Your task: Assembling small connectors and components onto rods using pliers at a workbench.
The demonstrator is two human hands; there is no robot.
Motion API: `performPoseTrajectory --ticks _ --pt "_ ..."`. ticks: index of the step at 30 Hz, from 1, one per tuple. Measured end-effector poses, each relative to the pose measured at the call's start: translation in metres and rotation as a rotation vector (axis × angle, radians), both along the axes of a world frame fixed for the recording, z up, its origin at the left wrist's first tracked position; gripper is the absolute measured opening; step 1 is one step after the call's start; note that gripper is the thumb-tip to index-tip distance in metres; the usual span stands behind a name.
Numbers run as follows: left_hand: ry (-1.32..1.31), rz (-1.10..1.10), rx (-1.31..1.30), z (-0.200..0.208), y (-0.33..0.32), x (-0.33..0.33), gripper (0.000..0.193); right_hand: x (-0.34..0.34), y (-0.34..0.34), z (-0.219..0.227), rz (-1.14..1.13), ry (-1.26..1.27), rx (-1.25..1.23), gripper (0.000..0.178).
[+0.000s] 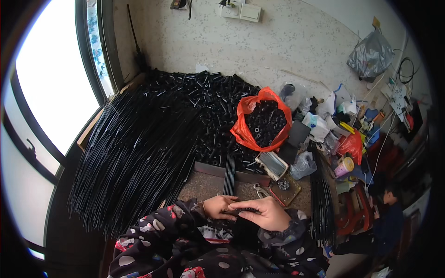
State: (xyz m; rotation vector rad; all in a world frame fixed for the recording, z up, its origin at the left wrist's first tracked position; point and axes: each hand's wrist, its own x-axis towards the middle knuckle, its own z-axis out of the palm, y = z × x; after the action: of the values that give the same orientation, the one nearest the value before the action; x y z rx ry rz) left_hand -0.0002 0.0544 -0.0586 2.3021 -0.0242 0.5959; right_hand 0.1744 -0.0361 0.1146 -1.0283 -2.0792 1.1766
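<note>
My left hand is closed at the near end of a small bundle of thin black rods, its fingers pointing right. What it grips is partly hidden by my other hand. Just to the right, my right hand curls with thumb and fingers around small dark parts, too small to make out fully. The fingertips of both hands meet. Beyond them, the rod bundle lies across a low brown metal strip, its far end against a heap of black plastic pieces.
A large sheaf of black rods covers the left. Right of the heap stand a red plastic bag of black parts, a white box, pliers and more rods. Clutter fills the right side; a person sits beyond.
</note>
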Motion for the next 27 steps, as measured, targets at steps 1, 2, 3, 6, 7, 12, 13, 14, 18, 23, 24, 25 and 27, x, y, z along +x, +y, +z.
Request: performPoseTrajectory --ticks 1,2,3,6,7,12,13,14,18,23,24,25,27 --pt "-0.044 0.043 -0.087 0.002 -0.003 0.003 0.032 -0.002 0.003 0.004 0.003 0.075 -0.004 0.028" --pt "-0.087 0.090 -0.175 0.005 -0.003 0.007 0.029 -0.004 0.008 0.010 0.003 0.127 -0.009 0.029" --pt "-0.072 0.109 -0.127 0.007 -0.001 -0.005 0.027 -0.008 0.016 0.009 0.054 0.054 0.004 0.030" --pt "0.002 0.049 -0.357 0.059 -0.006 0.000 0.023 0.002 0.024 0.004 0.089 -0.060 0.110 0.039" --pt "0.005 0.059 -0.362 0.078 -0.007 -0.001 0.023 -0.004 0.027 0.010 0.081 -0.124 0.308 0.042" --pt "-0.140 -0.088 -0.499 0.154 -0.009 -0.011 0.026 0.008 0.072 -0.013 0.039 0.718 -0.265 0.049" --pt "-0.116 -0.095 -0.474 0.152 -0.007 -0.009 0.027 0.030 0.094 -0.029 -0.241 0.473 -0.225 0.043" --pt "-0.075 -0.077 -0.479 0.156 -0.011 -0.012 0.027 0.055 0.117 -0.044 -0.503 0.225 -0.172 0.036" --pt "-0.062 -0.077 -0.494 0.136 -0.011 -0.007 0.026 0.118 0.144 -0.127 -0.756 -0.716 0.473 0.015" --pt "-0.135 -0.025 -0.480 0.152 -0.007 -0.012 0.026 0.117 0.145 -0.139 -0.689 -0.657 0.639 0.008" --pt "-0.135 -0.029 -0.478 0.150 -0.005 -0.010 0.026 0.119 0.144 -0.140 -0.693 -0.659 0.639 0.008" --pt "-0.151 -0.007 -0.463 0.148 -0.004 -0.008 0.026 0.119 0.144 -0.141 -0.694 -0.653 0.686 0.007" --pt "-0.167 0.010 -0.445 0.148 -0.001 -0.005 0.026 0.121 0.145 -0.139 -0.675 -0.651 0.762 0.008"
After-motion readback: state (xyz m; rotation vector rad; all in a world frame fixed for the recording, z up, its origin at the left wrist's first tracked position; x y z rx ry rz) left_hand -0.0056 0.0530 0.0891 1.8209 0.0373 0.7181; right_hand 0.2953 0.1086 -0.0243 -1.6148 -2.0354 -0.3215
